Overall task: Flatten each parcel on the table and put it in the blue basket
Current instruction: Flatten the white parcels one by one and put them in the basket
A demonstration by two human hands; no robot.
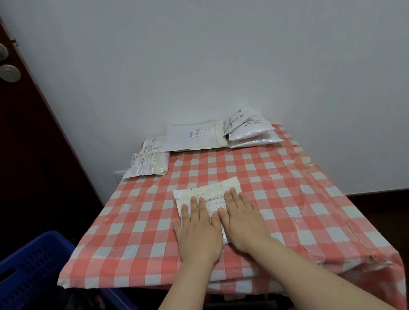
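Your left grip [199, 232] and right grip [242, 223], fingers straight and flat, press side by side on a white parcel [212, 189] lying mid-table on the checked table [293, 195]. More parcels [191, 137] line the far edge. The blue basket [37, 248] stands at near left, beside the table.

1. The parcel [210, 192] lies on the table [280, 197], under the left hand [198, 230] and right hand [242, 222], side by side.
2. Other parcels [193, 137] line the table's far edge.
3. The basket [31, 266] stands left of the table.
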